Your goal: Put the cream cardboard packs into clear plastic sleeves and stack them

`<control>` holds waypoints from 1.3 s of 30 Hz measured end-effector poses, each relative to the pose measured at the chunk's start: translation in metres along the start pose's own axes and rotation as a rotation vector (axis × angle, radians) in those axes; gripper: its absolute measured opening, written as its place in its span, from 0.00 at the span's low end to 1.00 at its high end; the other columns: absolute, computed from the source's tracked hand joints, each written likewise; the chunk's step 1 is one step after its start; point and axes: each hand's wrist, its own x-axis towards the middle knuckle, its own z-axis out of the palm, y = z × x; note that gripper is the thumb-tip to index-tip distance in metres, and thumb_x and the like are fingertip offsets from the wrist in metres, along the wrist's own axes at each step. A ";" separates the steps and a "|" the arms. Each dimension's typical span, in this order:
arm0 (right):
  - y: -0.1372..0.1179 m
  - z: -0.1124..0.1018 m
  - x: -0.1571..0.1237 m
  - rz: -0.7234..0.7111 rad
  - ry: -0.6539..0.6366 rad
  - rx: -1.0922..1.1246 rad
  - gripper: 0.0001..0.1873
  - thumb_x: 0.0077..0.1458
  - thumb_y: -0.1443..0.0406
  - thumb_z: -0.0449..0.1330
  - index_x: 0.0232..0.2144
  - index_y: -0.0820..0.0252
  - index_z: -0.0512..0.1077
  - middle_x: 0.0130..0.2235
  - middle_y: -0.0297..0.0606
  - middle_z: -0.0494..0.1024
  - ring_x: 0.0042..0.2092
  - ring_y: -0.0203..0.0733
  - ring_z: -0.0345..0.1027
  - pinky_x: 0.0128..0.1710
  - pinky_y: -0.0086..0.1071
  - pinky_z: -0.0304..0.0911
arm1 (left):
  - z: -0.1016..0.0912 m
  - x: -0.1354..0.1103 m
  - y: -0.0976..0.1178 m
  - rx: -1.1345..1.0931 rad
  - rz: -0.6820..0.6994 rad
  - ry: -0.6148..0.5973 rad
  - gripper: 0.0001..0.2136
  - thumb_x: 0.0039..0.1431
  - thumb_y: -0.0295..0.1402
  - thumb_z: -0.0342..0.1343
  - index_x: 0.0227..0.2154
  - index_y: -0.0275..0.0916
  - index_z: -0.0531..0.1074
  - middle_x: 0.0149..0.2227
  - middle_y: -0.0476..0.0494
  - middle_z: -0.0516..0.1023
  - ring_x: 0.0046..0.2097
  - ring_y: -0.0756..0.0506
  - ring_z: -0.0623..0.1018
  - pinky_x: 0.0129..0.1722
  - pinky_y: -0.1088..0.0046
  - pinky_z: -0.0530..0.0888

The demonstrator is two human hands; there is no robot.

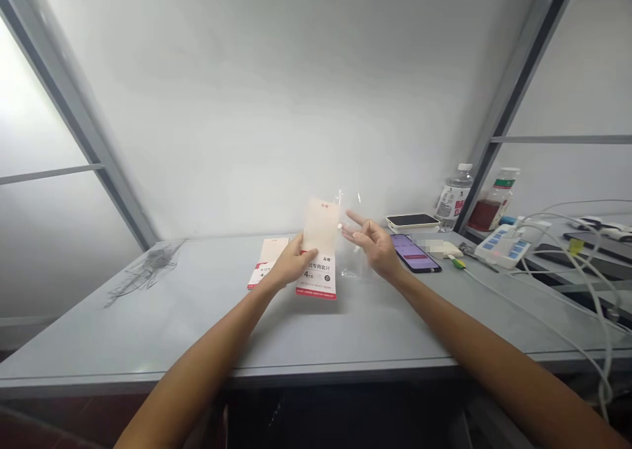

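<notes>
Left hand [291,264] clamped on a packet card [320,235], thumb across its front, card upright just above the table [197,324] or touching it, can't tell; a second card [271,250] lies just left of that hand, partly behind it. Right hand [378,243] has index and middle fingers spread apart beside a clear plastic bag [351,264], can't tell if it's gripping it; a lit phone [415,254] lies just right of that hand.

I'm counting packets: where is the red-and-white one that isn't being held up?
In the head view, the loose packet lies left of centre on the grey table, beside the left hand, which partly covers it.
</notes>
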 end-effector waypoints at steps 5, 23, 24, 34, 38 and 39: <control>0.000 -0.007 0.007 0.016 0.101 0.221 0.03 0.47 0.67 0.56 0.25 0.57 0.62 0.52 0.39 0.68 0.52 0.50 0.64 0.49 0.49 0.61 | -0.005 -0.002 0.005 -0.186 -0.023 -0.157 0.23 0.51 0.41 0.54 0.50 0.41 0.62 0.40 0.41 0.75 0.36 0.45 0.76 0.33 0.68 0.73; 0.004 0.005 0.001 0.445 -0.145 0.373 0.19 0.47 0.64 0.48 0.42 0.58 0.67 0.46 0.43 0.74 0.47 0.50 0.68 0.46 0.51 0.63 | 0.000 0.000 0.005 -0.030 0.063 0.224 0.23 0.52 0.47 0.51 0.48 0.41 0.59 0.30 0.47 0.76 0.28 0.49 0.75 0.25 0.75 0.71; 0.004 0.006 0.000 0.472 -0.176 0.391 0.20 0.48 0.64 0.48 0.43 0.59 0.67 0.45 0.44 0.74 0.46 0.50 0.69 0.46 0.52 0.62 | -0.001 0.001 0.005 -0.022 0.085 0.234 0.23 0.52 0.47 0.51 0.48 0.41 0.60 0.30 0.46 0.76 0.28 0.49 0.75 0.25 0.75 0.71; 0.008 0.013 -0.005 0.574 -0.168 0.476 0.18 0.52 0.64 0.48 0.44 0.61 0.68 0.42 0.46 0.76 0.42 0.50 0.71 0.48 0.52 0.60 | -0.001 -0.001 0.009 0.163 0.202 0.421 0.20 0.52 0.44 0.52 0.46 0.41 0.64 0.34 0.45 0.76 0.31 0.48 0.74 0.26 0.75 0.69; 0.008 0.018 -0.009 0.586 -0.192 0.470 0.19 0.53 0.62 0.47 0.46 0.60 0.66 0.43 0.45 0.76 0.44 0.49 0.70 0.47 0.52 0.62 | 0.000 -0.003 0.012 0.186 0.207 0.474 0.18 0.52 0.44 0.52 0.44 0.42 0.66 0.34 0.46 0.75 0.30 0.48 0.74 0.26 0.76 0.69; 0.008 0.019 -0.010 0.587 -0.193 0.471 0.19 0.54 0.62 0.47 0.47 0.60 0.66 0.43 0.45 0.76 0.45 0.49 0.70 0.46 0.52 0.62 | 0.000 -0.003 0.013 0.180 0.210 0.474 0.18 0.52 0.44 0.52 0.43 0.42 0.66 0.34 0.46 0.75 0.31 0.49 0.74 0.25 0.76 0.69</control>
